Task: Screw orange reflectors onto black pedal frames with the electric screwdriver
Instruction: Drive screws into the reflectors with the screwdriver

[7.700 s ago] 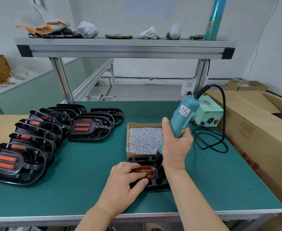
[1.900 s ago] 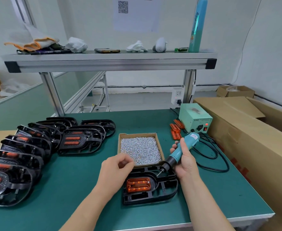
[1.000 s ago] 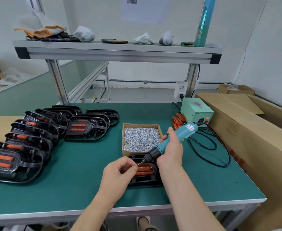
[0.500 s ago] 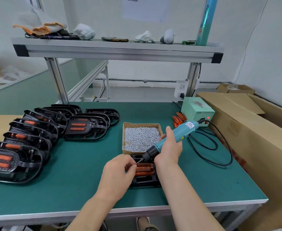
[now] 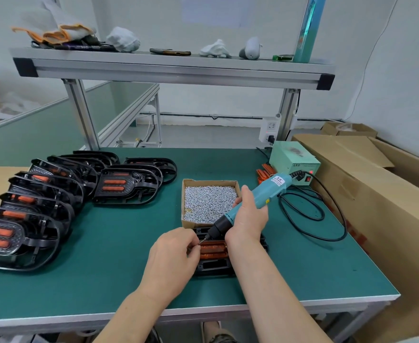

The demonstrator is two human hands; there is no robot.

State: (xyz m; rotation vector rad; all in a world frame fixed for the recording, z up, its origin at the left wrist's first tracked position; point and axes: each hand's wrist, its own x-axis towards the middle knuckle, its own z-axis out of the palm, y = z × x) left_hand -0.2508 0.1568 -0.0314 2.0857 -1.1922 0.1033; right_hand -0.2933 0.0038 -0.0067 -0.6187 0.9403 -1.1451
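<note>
A black pedal frame (image 5: 213, 267) lies near the table's front edge with an orange reflector (image 5: 213, 249) set in it. My right hand (image 5: 249, 219) grips the teal electric screwdriver (image 5: 258, 199), tilted, its bit tip pointing down-left just above the reflector's left end. My left hand (image 5: 172, 256) pinches a small screw (image 5: 201, 241) at the bit tip. Both hands cover part of the frame.
An open cardboard box of screws (image 5: 209, 199) stands right behind the frame. Several finished pedal frames (image 5: 42, 201) lie overlapped at the left. A green power unit (image 5: 293, 160), loose orange reflectors (image 5: 264, 172) and a coiled black cable (image 5: 312, 214) sit at the right. Cardboard cartons (image 5: 376, 194) border the right edge.
My left hand came from the screw box to the bit tip with a screw. The screwdriver tip has lowered slightly toward the reflector over the last second.
</note>
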